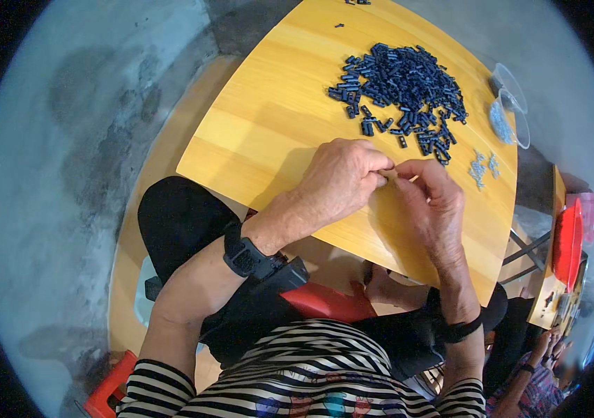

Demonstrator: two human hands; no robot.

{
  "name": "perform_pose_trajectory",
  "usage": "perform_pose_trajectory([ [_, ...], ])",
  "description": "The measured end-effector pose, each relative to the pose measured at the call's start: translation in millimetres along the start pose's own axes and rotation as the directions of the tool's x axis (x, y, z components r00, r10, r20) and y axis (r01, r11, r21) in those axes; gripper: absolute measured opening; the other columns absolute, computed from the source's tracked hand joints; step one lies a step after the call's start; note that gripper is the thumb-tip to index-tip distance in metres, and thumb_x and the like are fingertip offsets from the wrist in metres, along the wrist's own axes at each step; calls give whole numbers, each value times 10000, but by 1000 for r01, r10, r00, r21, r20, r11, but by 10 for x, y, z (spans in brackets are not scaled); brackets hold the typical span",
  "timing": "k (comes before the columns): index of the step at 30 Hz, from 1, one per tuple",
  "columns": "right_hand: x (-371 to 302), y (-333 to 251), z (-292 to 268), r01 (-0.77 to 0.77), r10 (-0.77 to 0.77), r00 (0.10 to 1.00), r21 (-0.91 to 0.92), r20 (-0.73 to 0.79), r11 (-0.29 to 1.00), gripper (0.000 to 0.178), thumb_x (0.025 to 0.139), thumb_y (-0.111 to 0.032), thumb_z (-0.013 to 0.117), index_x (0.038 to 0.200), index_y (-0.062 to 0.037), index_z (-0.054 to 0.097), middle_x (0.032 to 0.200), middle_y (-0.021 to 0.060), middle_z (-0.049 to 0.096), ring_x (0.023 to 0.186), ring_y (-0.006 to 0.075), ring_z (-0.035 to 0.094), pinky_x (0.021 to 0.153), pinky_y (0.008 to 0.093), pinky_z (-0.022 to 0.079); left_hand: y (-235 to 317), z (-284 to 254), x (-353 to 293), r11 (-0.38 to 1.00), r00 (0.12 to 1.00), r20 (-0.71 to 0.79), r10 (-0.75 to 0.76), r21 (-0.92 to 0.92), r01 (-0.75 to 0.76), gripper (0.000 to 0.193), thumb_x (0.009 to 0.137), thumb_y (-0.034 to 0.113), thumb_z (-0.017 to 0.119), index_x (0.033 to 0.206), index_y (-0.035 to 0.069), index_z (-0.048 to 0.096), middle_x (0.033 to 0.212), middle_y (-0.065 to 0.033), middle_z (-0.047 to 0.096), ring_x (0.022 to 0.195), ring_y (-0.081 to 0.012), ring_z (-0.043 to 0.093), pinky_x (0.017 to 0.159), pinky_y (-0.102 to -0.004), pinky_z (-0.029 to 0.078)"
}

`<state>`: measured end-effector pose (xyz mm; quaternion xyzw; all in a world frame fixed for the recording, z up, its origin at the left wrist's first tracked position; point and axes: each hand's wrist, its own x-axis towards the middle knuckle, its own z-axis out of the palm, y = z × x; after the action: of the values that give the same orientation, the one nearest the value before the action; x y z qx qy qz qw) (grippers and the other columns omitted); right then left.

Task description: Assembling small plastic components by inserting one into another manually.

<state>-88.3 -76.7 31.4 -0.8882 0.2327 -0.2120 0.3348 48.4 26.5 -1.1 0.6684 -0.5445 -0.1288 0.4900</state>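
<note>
Lying just past hands (342,177): blk pcs (408,80), heaped

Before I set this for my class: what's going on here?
A person's left hand and right hand are close together over a yellow wood-grain table, apparently pinching something too hidden to identify. Beyond them lies a heap of small black parts. To the right are loose silvery pieces and a clear tub holding small pale pieces.

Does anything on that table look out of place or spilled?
Slightly: one small dark piece lies alone toward the far end of the table, away from the black heap, as if strayed. No damage stands out.
</note>
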Motion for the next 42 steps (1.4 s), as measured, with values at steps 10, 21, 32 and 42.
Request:
perform_pose_trajectory([
  [10,393,-102,109,461,-466,881,-360,78,811,293,718,-46,662,1009,-31,622,1023,125,605,962,298,567,826,377,467,-72,-143,-120,944,984,-44,172,291,-153,45,723,29,559,717,1,595,734,-140,522,761,-314,562,658,-405,472],
  [21,804,16,316,512,-512,847,-470,142,719,375,777,-150,640,1129,-39,567,1197,123,551,1137,329,476,957,440,373,-110,-205,-164,949,983,-29,180,268,-166,95,751,50,543,790,21,624,764,-116,531,780,-289,562,673,-388,470],
  [32,550,106,43,433,-434,894,-468,113,771,365,739,-126,663,1084,-28,591,1180,126,566,1147,331,476,957,433,372,-167,-170,-164,966,982,-87,168,212,-147,125,738,31,557,835,18,635,778,-112,562,742,-286,584,642,-373,481],
  [42,12,321,-329,279,-284,957,-436,55,856,260,723,-26,634,982,-7,621,1068,146,605,1048,345,532,889,420,435,-139,-161,-101,956,983,-35,181,240,-168,116,722,14,566,827,16,616,793,-105,578,745,-287,587,659,-371,485],
])
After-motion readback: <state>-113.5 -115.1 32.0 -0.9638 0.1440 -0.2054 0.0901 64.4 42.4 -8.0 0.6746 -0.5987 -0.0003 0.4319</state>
